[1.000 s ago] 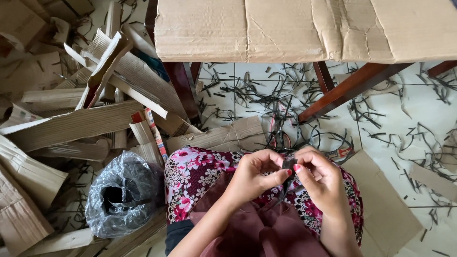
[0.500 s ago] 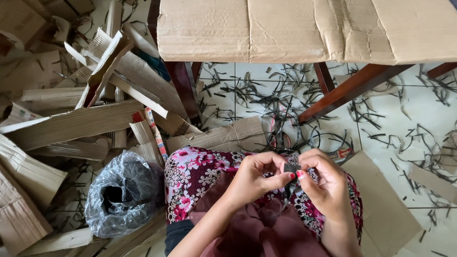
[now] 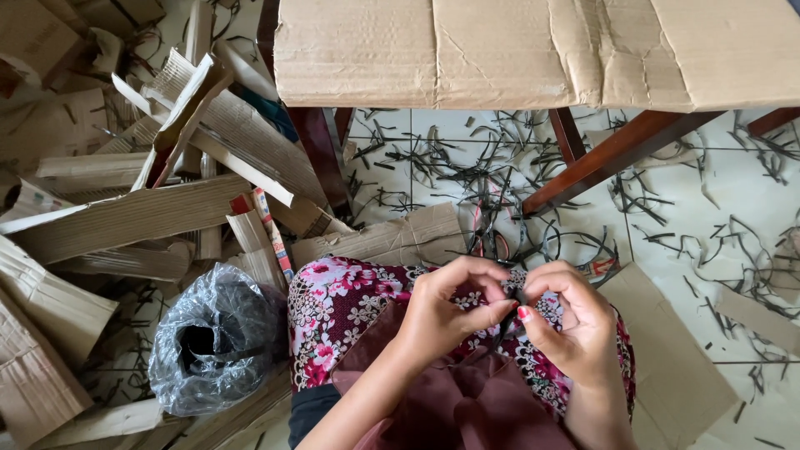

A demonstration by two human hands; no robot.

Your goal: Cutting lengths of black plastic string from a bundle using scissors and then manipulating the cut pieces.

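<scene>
Both hands meet over the lap, fingertips together. Left hand curled, thumb and fingers pressed onto a small dark strip; right hand likewise pinching the same strip from the other side, thumb with red nail touching it. Strip sits right between the two hands, mostly hidden by fingers, a thin dark end hanging down just below them. Exact shape of the strip too small to tell.

Under the hands: floral fabric over the knees, and a maroon cloth lower toward the wrists.

Beyond the fingertips, on the tiled floor: scattered dark offcut strips, a pair of red-handled scissors just past the knees, and a flat cardboard piece near it. Further ahead, a worktop covered by a large cardboard sheet, with brown wooden legs slanting under it.

To the left of the left hand: crumpled grey plastic bag, open mouth up, near the knee. Past it a pile of corrugated cardboard scraps. Right of the right hand: another flat cardboard sheet on the floor, just beside the knee.
</scene>
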